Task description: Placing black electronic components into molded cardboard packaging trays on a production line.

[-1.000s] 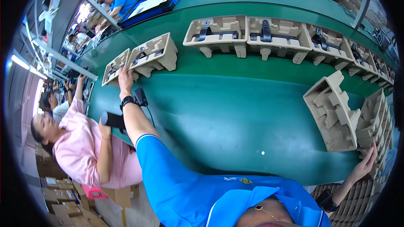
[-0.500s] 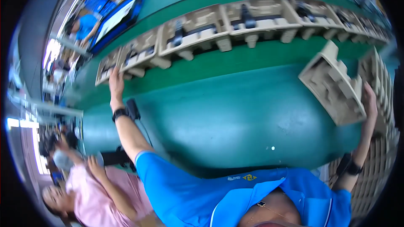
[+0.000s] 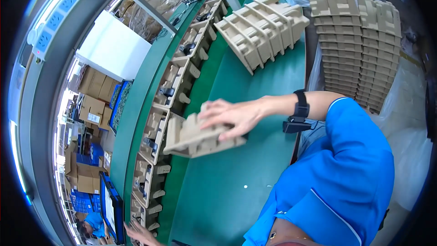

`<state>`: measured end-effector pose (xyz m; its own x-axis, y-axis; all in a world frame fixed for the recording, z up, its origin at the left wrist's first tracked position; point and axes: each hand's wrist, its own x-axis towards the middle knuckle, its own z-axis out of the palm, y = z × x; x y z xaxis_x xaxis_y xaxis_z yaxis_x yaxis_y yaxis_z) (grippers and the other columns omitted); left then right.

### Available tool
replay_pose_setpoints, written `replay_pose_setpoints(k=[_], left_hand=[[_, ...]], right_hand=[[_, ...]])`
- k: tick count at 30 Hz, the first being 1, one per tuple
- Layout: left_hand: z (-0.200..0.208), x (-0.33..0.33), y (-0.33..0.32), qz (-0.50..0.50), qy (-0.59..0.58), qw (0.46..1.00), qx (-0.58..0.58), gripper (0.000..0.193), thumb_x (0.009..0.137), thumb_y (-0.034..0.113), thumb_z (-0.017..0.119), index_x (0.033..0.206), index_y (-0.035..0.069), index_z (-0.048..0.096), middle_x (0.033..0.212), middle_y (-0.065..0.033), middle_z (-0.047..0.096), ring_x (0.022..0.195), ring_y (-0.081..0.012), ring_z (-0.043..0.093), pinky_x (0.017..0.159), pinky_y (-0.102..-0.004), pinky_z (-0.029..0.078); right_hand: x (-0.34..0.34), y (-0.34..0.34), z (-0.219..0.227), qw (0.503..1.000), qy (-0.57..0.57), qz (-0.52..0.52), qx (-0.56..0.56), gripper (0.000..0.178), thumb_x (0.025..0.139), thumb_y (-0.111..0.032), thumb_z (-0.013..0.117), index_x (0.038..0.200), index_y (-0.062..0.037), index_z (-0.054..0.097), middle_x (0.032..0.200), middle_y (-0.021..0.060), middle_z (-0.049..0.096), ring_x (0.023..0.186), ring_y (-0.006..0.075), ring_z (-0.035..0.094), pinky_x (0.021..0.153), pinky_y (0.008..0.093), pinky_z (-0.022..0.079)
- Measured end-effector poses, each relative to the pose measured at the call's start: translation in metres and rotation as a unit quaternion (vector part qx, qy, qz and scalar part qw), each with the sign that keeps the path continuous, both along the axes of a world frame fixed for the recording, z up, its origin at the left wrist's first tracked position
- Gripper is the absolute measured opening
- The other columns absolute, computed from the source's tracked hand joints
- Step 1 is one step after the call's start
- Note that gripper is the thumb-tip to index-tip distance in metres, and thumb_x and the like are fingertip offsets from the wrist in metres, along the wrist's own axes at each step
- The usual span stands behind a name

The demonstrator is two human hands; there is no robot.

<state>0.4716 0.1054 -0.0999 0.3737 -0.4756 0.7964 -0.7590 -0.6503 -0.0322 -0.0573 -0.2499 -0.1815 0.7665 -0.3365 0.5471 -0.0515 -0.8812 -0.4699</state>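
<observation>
The loose tray (image 3: pixel 193 142), beige and moulded, was tilted over the green table (image 3: pixel 223 196), just beside the row of trays (image 3: pixel 157 120); whether its underside touched anything could not be told. The right hand (image 3: pixel 230 118) grasped it, fingers spread across its upper side and thumb toward the near edge, slightly blurred. A black band (image 3: pixel 300 107) with a small dark device circled that wrist.

The left hand (image 3: pixel 142 234) showed at the lower edge, fingers extended and apart, near the bottom end of the row. It held nothing visible; contact with a tray there could not be made out.

The row ran along the table's left side, its trays end to end, several with black pieces (image 3: pixel 166 92) inside. Toward the top of the table lay a nested stack (image 3: pixel 261 32) of trays on its side. Beyond the table's right edge stood taller piles (image 3: pixel 359 54), with clear plastic (image 3: pixel 400 132) beside them.

Farther left were a blue crate (image 3: pixel 110 207), cartons (image 3: pixel 93 107), a white panel (image 3: pixel 114 43), a power strip (image 3: pixel 57 20) and a co-worker (image 3: pixel 94 222) in blue.
</observation>
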Motion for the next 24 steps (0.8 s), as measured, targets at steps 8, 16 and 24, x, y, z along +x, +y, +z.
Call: replay_pose_setpoints(k=[8, 16, 24], left_hand=[[-0.013, -0.304, -0.125, -0.260, 0.438, 0.852, 0.120, 0.045, 0.100, 0.026, 0.046, 0.144, 0.018, 0.036, 0.088, -0.0101, 0.061, 0.066, -0.0156, 0.057, 0.059, -0.0312, 0.049], [-0.055, -0.313, -0.165, -0.283, 0.583, 0.759, -0.070, 0.035, 0.100, 0.028, 0.046, 0.132, 0.015, 0.045, 0.101, -0.0060, 0.058, 0.086, -0.0153, 0.055, 0.067, -0.0282, 0.049], [-0.040, -0.311, -0.066, -0.159, 0.549, 0.819, -0.050, 0.043, 0.095, 0.033, 0.054, 0.136, 0.019, 0.051, 0.134, -0.0155, 0.052, 0.117, -0.0340, 0.051, 0.096, -0.0432, 0.041]], right_hand=[[-0.145, -0.102, 0.067, 0.932, -0.160, -0.324, 0.032, 0.046, 0.088, -0.033, 0.064, 0.123, -0.0051, 0.058, 0.122, 0.0142, 0.060, 0.116, 0.0274, 0.055, 0.098, 0.0345, 0.044], [-0.303, -0.260, -0.004, 0.812, 0.157, -0.481, 0.291, 0.083, 0.078, -0.056, 0.064, 0.139, -0.0036, 0.044, 0.141, 0.0182, 0.046, 0.131, 0.0346, 0.042, 0.108, 0.0381, 0.034], [-0.246, -0.211, 0.009, 0.897, 0.128, -0.247, 0.344, 0.083, 0.078, -0.047, 0.072, 0.143, -0.0069, 0.041, 0.143, 0.0169, 0.044, 0.131, 0.0272, 0.041, 0.109, 0.0336, 0.031]])
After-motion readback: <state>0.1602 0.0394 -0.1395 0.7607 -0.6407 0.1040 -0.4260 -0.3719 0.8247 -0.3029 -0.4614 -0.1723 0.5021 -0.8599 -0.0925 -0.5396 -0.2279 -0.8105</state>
